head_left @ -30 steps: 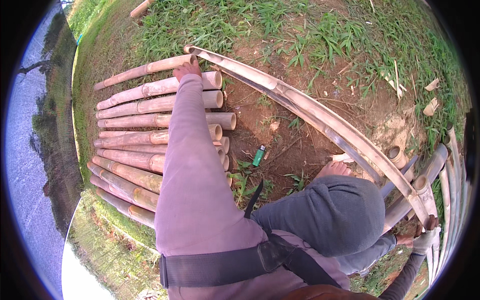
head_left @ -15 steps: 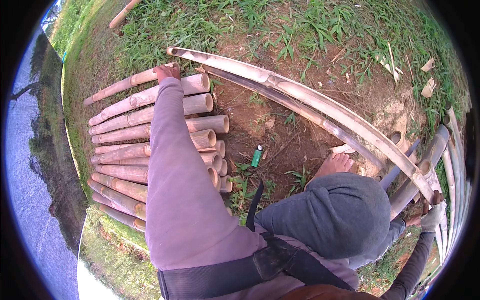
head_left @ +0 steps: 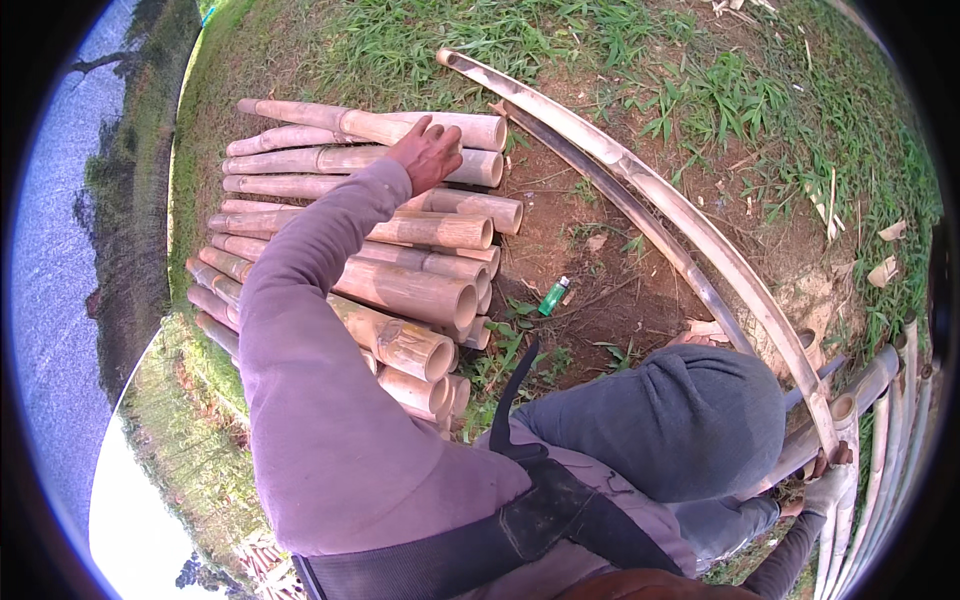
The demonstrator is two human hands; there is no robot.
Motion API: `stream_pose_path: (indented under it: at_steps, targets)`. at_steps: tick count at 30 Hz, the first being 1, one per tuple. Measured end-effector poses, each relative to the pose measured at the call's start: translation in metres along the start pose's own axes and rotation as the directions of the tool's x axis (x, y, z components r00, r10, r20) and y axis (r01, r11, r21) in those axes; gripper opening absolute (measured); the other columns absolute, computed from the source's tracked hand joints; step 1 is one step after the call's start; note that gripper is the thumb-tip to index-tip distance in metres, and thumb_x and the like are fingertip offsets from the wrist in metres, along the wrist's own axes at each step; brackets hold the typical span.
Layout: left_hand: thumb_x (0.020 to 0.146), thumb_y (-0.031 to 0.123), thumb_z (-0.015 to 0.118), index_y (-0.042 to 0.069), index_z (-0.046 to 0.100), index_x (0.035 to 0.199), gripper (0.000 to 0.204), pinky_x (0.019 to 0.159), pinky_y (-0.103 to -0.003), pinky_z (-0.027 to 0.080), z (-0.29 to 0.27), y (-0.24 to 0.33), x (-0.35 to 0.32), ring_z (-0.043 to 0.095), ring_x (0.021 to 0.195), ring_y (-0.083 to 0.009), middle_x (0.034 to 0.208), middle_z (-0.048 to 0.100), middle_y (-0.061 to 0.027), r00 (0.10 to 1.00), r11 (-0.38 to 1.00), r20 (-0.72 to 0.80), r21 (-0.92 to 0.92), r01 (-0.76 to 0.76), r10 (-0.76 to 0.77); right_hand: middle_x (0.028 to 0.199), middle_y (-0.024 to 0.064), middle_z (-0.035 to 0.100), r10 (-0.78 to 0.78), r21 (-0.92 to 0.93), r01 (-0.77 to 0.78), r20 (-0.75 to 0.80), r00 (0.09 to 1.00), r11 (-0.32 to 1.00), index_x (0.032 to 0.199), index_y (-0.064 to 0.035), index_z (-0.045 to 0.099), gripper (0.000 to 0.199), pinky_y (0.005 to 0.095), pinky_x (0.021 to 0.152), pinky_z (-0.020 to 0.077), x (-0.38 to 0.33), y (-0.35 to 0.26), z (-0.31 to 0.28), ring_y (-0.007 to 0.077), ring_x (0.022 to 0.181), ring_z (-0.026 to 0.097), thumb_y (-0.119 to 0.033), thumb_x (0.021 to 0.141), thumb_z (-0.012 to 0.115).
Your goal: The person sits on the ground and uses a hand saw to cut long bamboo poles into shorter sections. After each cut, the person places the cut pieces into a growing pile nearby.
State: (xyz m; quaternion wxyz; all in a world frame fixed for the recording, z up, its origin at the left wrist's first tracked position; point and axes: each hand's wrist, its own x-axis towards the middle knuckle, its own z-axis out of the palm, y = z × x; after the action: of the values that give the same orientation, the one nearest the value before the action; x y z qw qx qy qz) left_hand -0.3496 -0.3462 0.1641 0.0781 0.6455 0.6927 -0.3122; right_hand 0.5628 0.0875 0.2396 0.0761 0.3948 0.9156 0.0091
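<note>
I am outside in soft daylight. Brown dirt point(head_left: 610, 270) lies on the ground, with green grass point(head_left: 430, 40) around it. A small green lighter point(head_left: 553, 296) lies in the dirt.

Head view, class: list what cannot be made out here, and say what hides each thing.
- Left hand: its palm and grip on the bamboo poles are hidden by its own back.
- Right hand: small, warped at the rim, partly behind the grey knee; grip unclear.
- Long split bamboo strip: lower end lost behind that knee.
- Green lighter: too small for detail.

An outdoor rural work site: cut bamboo poles point(head_left: 380, 230) stacked on bare dirt point(head_left: 610, 270) among grass point(head_left: 420, 40).
</note>
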Motion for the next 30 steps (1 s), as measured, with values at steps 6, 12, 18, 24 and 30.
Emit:
stream_pose_path:
  at_steps: [6,12,18,24,30]
  targets:
    - [0.081,0.053,0.085,0.020,0.057,0.139,0.072,0.120,-0.055,0.042,-0.031,0.053,-0.013,0.064,0.130,-0.0351,0.138,0.062,-0.0100,0.959,0.949,-0.225,-0.224,-0.220,0.170,0.128,0.0321,0.067,0.018,-0.058,-0.022,-0.069,0.997,0.998,0.144,0.0063,0.059,0.050,0.0557,0.104,0.0488,-0.001,-0.002,0.019,0.0530,0.119,0.063,-0.023,0.105,0.070]
    - [0.064,0.079,0.088,0.009,0.058,0.134,0.103,0.109,-0.054,0.051,-0.004,0.024,0.008,0.067,0.124,-0.0404,0.120,0.070,-0.0168,0.989,0.903,0.137,-0.429,0.012,0.052,0.123,0.0323,0.067,0.025,0.068,-0.019,-0.092,0.995,0.997,0.137,0.0072,0.061,0.051,0.0568,0.096,0.0500,-0.004,-0.035,0.007,0.0536,0.113,0.064,-0.032,0.104,0.069]
    - [0.067,0.090,0.078,0.003,0.061,0.122,0.104,0.087,-0.054,0.060,-0.051,0.076,0.026,0.075,0.100,-0.0458,0.103,0.075,-0.0218,0.992,0.902,0.089,-0.429,-0.044,0.091,0.112,0.0290,0.067,-0.009,-0.037,0.007,-0.043,0.999,0.999,0.133,0.0055,0.061,0.050,0.0602,0.085,0.0487,-0.023,-0.056,0.032,0.0543,0.101,0.064,-0.034,0.103,0.068]
    - [0.072,0.089,0.076,0.002,0.060,0.136,0.108,0.095,-0.054,0.058,-0.053,0.100,0.035,0.074,0.109,-0.0469,0.113,0.075,-0.0277,0.980,0.852,0.195,-0.505,0.135,-0.040,0.112,0.0281,0.067,-0.001,0.047,0.004,-0.061,0.998,0.999,0.131,0.0026,0.063,0.049,0.0594,0.085,0.0487,-0.037,-0.075,0.037,0.0516,0.103,0.064,-0.034,0.099,0.073]
    - [0.073,0.091,0.074,0.004,0.059,0.142,0.112,0.108,-0.052,0.054,-0.012,0.077,0.004,0.067,0.128,-0.0446,0.133,0.070,-0.0274,0.929,0.759,0.251,-0.537,0.368,-0.273,0.117,0.0275,0.069,0.038,0.082,-0.034,-0.044,0.998,0.996,0.134,0.0023,0.063,0.053,0.0588,0.087,0.0503,-0.047,-0.081,0.048,0.0513,0.105,0.065,-0.035,0.098,0.075]
